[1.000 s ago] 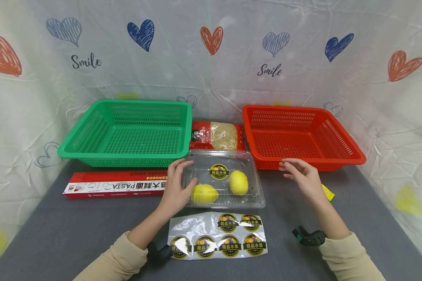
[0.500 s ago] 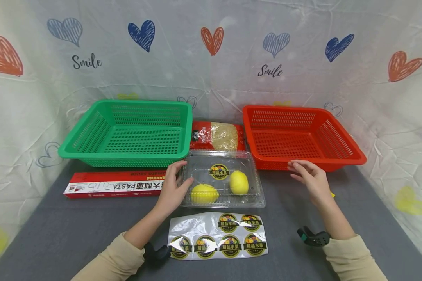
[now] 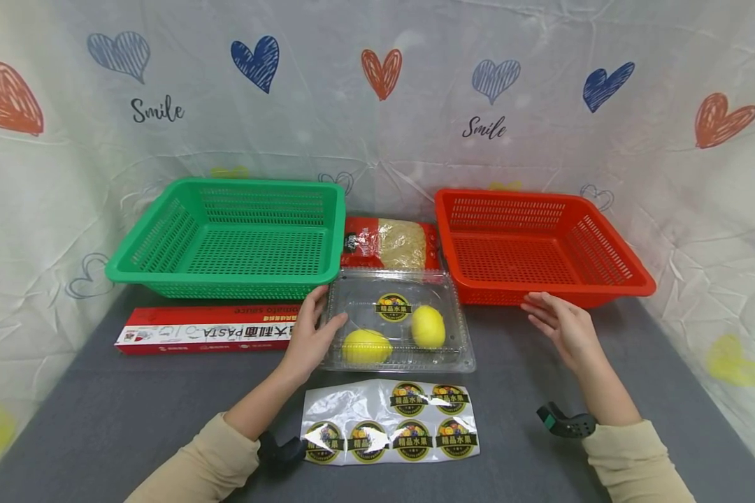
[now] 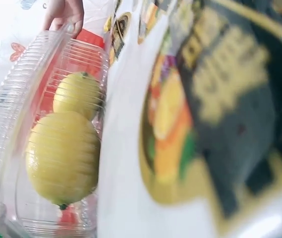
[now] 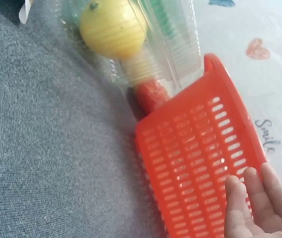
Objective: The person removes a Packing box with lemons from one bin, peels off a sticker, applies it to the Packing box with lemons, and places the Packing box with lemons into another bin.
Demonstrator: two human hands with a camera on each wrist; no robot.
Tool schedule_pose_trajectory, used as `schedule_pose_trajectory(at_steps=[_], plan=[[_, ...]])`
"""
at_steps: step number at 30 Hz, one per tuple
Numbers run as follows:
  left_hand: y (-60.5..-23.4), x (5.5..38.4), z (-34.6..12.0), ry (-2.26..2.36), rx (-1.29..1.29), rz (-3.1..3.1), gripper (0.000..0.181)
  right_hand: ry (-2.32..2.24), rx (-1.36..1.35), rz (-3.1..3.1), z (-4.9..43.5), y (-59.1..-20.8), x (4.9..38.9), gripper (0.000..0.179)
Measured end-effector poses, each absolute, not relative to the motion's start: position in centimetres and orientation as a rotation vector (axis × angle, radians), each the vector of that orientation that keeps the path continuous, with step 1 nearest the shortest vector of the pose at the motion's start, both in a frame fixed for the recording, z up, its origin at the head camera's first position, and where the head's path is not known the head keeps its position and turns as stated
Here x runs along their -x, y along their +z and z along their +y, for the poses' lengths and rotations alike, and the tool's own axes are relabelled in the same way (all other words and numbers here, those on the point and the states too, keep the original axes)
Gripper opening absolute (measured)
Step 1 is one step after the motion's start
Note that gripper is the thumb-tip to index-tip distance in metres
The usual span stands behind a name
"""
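Observation:
A clear plastic clamshell box (image 3: pixel 418 279) holds two lemons, one (image 3: pixel 366 346) at its front left and the other (image 3: pixel 428 327) to the right. A round black-and-gold fruit sticker (image 3: pixel 393 307) is on its lid. My left hand (image 3: pixel 310 341) is at the box's left edge, fingers loosely bent and thumb extended over the rim. Off to the right, my right hand (image 3: pixel 565 327) hovers in front of the red basket (image 3: pixel 547 288) with relaxed, spread fingers and nothing in them. In front of the box lies a sheet of the same stickers (image 3: pixel 352 405).
A green basket (image 3: pixel 226 283) stands at the back left, with a red-and-white pasta box (image 3: pixel 207 330) before it. Between the baskets lies a red-ended bag of noodles (image 3: pixel 399 244). A heart-printed curtain (image 3: pixel 327 105) hangs behind the grey table (image 3: pixel 101 419).
My left hand has slid slightly left, off the lid to the box's edge. My right hand has moved right and a little nearer, covering the small yellow packet seen earlier.

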State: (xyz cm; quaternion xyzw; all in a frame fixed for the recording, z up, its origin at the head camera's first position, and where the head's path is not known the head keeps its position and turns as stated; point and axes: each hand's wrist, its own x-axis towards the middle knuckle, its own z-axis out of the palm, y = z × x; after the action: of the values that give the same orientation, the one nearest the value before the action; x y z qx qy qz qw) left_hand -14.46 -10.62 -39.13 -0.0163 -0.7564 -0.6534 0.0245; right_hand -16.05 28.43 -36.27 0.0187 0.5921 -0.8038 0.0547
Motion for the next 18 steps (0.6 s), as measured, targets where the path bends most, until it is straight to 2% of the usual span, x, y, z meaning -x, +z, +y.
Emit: schedule_pose_trajectory(at_steps=[10, 18], plan=[[-39.3, 14.7, -10.5, -2.168, 0.047, -2.316, 0.071, -2.474, -0.071, 1.52, 29.6, -37.1, 16.7, 0.021], [-40.0, 14.7, -10.5, -2.251, 0.094, -2.238, 0.071, -2.591, -0.182, 1.29, 30.1, -37.3, 17.4, 0.034]])
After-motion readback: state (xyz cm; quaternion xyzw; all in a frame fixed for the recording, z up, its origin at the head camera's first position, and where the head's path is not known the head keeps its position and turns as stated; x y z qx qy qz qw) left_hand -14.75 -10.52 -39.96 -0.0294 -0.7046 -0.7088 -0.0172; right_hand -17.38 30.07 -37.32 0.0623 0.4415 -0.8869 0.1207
